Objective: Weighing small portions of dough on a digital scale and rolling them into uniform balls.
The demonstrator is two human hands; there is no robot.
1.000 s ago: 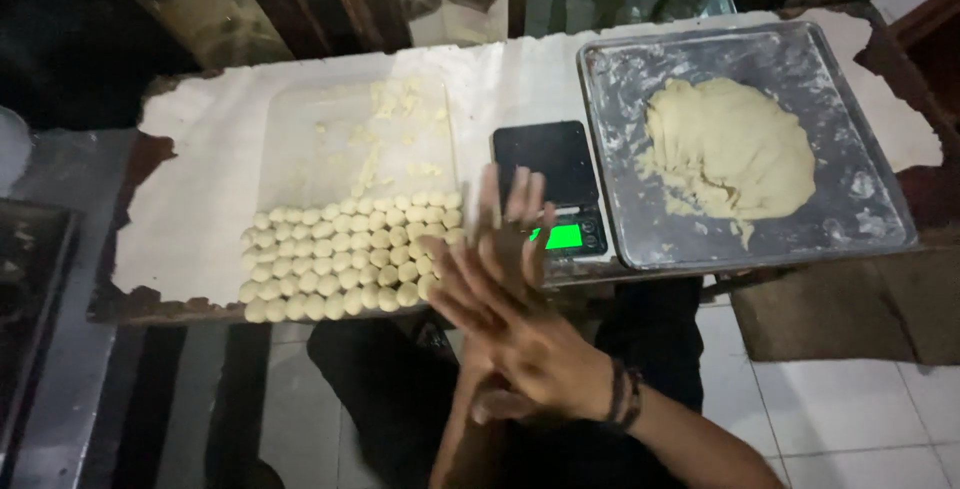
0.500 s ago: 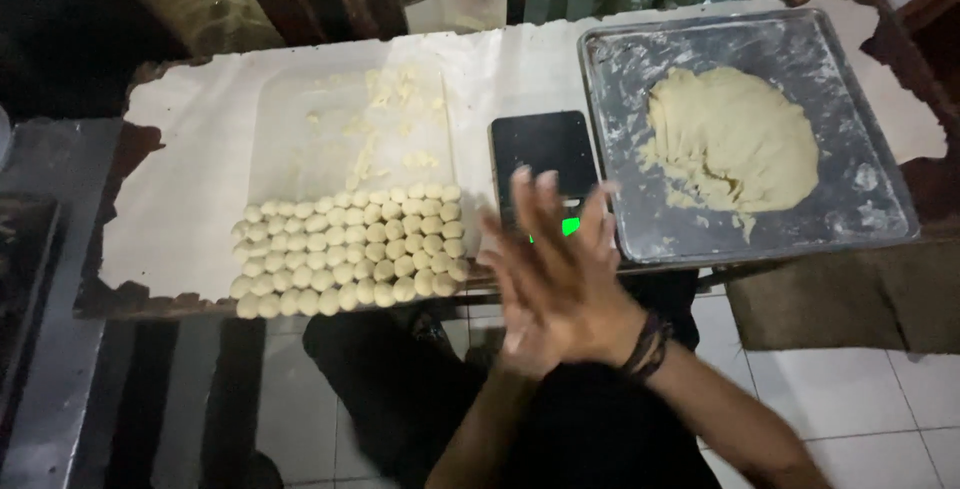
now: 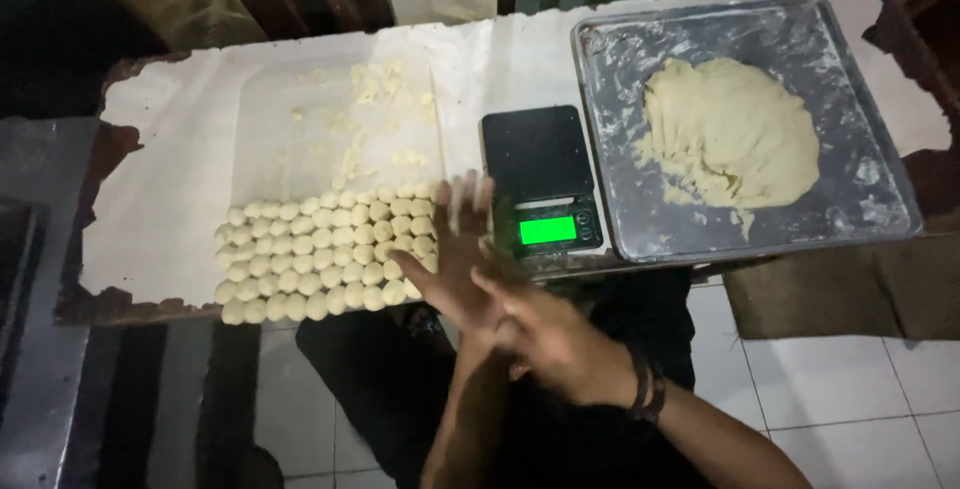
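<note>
Head view: both hands sit at the near edge of the tabletop (image 3: 170, 239), palm against palm. The left hand (image 3: 450, 259) lies underneath with fingers spread and stretched toward the far side; the right hand (image 3: 560, 339) lies flat across it, a dark band on its wrist. Judgement: this is the rolling step, a small portion of dough pressed between the palms. The portion itself is hidden, so I cannot tell whether anything is held there.

The rows of dough balls (image 3: 325, 254) lie just left of the hands on the white paper, the left fingertips close to the right end of the rows. The scale (image 3: 540, 184), its green display lit, stands just beyond the hands. The metal tray (image 3: 620, 79) with the dough lump (image 3: 730, 134) is far right, well apart from both hands. Loose dough scraps (image 3: 375, 114) lie on the far side of the rows.

Judgement: the next move calls for an even, light pressure between the palms, then a spot at the row's open end.
</note>
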